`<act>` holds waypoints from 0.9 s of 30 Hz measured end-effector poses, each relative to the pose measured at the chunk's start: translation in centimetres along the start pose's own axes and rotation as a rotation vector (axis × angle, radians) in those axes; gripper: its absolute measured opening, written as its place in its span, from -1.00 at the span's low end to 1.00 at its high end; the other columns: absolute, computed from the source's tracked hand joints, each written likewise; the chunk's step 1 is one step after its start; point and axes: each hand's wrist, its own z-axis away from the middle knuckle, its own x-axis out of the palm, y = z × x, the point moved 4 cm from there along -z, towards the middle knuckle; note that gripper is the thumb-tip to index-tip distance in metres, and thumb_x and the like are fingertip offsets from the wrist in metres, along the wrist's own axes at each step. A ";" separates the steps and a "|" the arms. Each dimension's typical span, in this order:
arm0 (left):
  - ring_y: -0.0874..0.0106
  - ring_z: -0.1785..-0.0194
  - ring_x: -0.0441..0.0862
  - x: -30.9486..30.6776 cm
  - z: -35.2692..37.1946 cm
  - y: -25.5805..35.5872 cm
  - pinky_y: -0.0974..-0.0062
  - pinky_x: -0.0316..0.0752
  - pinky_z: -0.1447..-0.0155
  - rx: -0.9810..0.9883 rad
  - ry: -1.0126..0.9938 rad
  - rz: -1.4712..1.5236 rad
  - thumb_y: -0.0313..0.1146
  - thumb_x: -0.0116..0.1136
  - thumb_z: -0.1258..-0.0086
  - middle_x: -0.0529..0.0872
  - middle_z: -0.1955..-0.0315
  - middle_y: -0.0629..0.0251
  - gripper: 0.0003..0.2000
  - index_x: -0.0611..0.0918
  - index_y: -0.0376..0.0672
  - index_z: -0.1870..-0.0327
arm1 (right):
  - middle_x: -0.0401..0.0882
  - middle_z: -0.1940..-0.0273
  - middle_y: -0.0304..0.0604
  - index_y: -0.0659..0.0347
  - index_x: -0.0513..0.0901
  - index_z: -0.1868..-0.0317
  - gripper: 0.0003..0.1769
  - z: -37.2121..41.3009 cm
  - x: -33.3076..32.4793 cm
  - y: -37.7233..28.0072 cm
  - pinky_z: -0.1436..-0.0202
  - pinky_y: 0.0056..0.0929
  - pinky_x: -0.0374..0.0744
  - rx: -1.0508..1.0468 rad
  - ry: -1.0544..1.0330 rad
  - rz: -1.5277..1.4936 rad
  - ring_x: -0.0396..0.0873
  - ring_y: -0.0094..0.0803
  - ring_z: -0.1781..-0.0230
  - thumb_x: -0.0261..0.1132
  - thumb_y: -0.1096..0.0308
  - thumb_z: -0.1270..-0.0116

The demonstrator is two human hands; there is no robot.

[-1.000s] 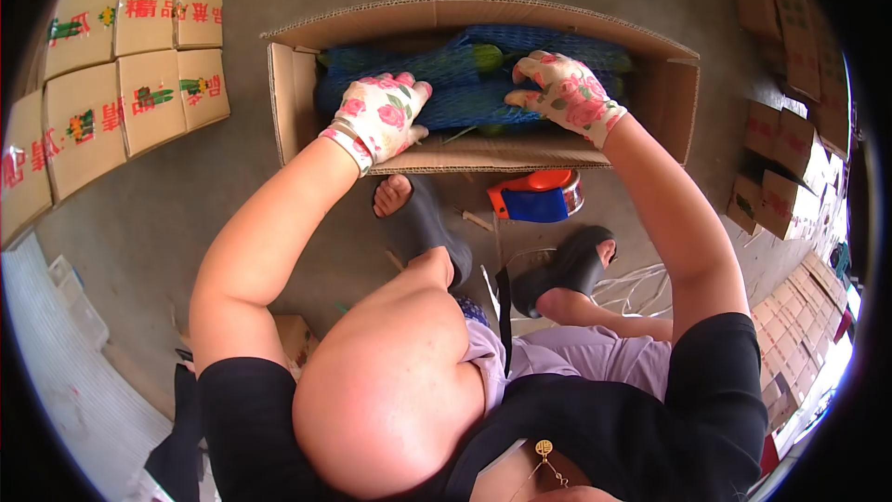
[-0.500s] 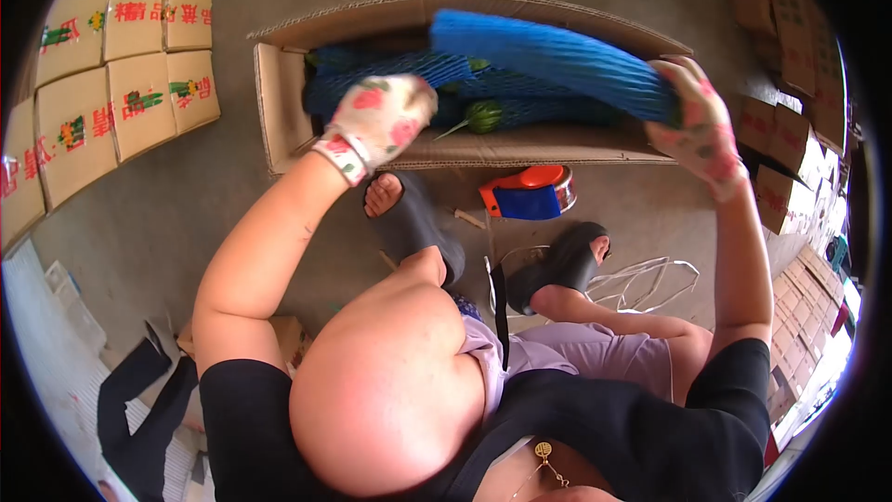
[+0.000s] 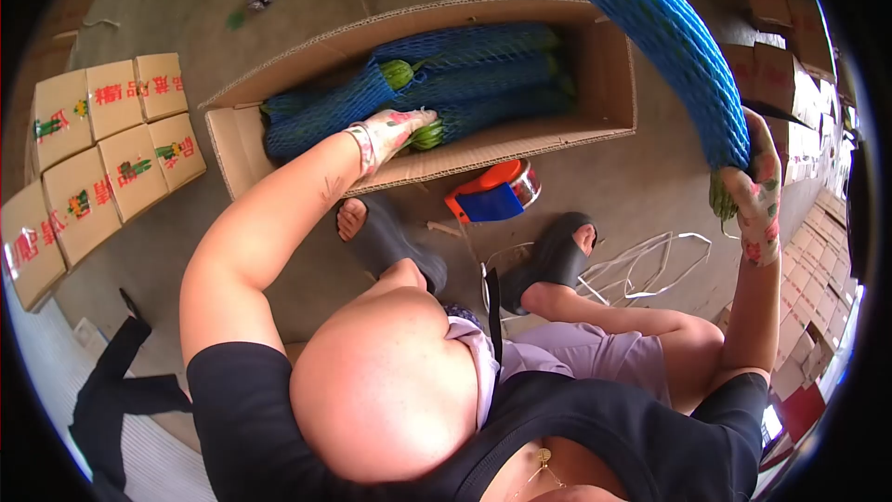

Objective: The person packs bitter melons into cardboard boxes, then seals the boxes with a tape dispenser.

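Note:
My right hand (image 3: pixel 757 191), in a flower-patterned glove, is closed round the lower end of a long green gourd in blue netting (image 3: pixel 664 33). This gourd is raised beside the box, its far end cut off by the top of the view. Inside the long cardboard box (image 3: pixel 618 84) lie several more netted gourds (image 3: pixel 492 42). My left hand (image 3: pixel 395 135), gloved alike, reaches over the near wall. Its fingers are together on the bare green end of one gourd (image 3: pixel 427 137); the fingertips are partly hidden.
An orange and blue tape dispenser (image 3: pixel 492 195) lies on the floor between the box and my feet. White strapping (image 3: pixel 641 270) is loose to the right. Printed cartons (image 3: pixel 107 153) are stacked at left, more cartons (image 3: pixel 813 288) at right. Black clothing (image 3: pixel 121 381) lies at lower left.
The right hand has lifted its netted gourd out over the box's right end, swinging it more upright. My left hand has come down into the box onto a gourd end. The view has shifted.

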 end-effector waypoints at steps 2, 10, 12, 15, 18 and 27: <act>0.33 -0.45 0.38 0.3 -0.3 0.1 0.48 0.23 -0.46 0.168 0.005 -0.075 0.07 0.11 -0.46 0.47 -0.41 0.12 -0.40 0.55 -0.26 -0.32 | 0.54 -0.01 -0.24 0.37 0.43 -0.28 -0.25 0.4 -0.4 0.6 -0.07 -0.58 0.48 -0.007 -0.014 -0.004 0.50 -0.56 0.05 0.25 0.40 0.04; 0.15 -0.22 0.58 0.4 2.6 2.6 0.31 0.41 -0.31 0.104 0.110 -0.476 0.09 0.21 -0.37 0.65 -0.09 -0.11 -0.32 0.49 -0.41 -0.24 | 0.53 -0.01 -0.26 0.35 0.45 -0.26 -0.33 0.7 -0.1 1.0 -0.08 -0.61 0.47 -0.031 0.002 -0.048 0.49 -0.60 0.05 0.22 0.51 -0.02; 0.24 -0.14 0.59 0.2 1.7 1.7 0.34 0.43 -0.26 0.111 0.128 -0.427 0.07 0.24 -0.37 0.66 -0.01 -0.02 -0.35 0.50 -0.39 -0.21 | 0.53 -0.02 -0.26 0.35 0.45 -0.26 -0.33 0.8 -0.1 1.2 -0.08 -0.61 0.47 -0.030 -0.004 -0.060 0.49 -0.60 0.04 0.21 0.51 -0.02; 0.43 0.05 0.61 0.0 0.3 0.9 0.45 0.50 -0.08 0.057 0.075 -0.185 0.10 0.26 -0.38 0.68 0.14 0.18 -0.45 0.57 -0.24 -0.12 | 0.52 -0.03 -0.25 0.35 0.45 -0.26 -0.33 0.7 0.0 1.3 -0.08 -0.61 0.46 -0.034 -0.019 -0.069 0.48 -0.60 0.03 0.20 0.52 -0.02; 0.61 0.47 0.50 0.9 1.3 3.7 0.59 0.39 0.38 -0.216 -0.125 -0.047 0.22 0.15 -0.40 0.68 0.45 0.38 -0.55 0.67 -0.03 0.25 | 0.52 -0.03 -0.25 0.35 0.44 -0.26 -0.32 0.5 0.3 1.2 -0.08 -0.61 0.46 -0.040 -0.039 -0.074 0.48 -0.60 0.04 0.19 0.53 -0.02; 0.46 0.59 0.59 2.4 3.7 6.8 0.60 0.48 0.55 -0.246 -0.458 0.297 0.16 0.03 -0.50 0.72 0.41 0.14 -0.49 0.66 -0.20 0.26 | 0.51 -0.02 -0.27 0.35 0.44 -0.26 -0.33 0.7 0.2 1.3 -0.10 -0.62 0.45 -0.001 -0.006 -0.044 0.48 -0.60 0.04 0.14 0.59 0.00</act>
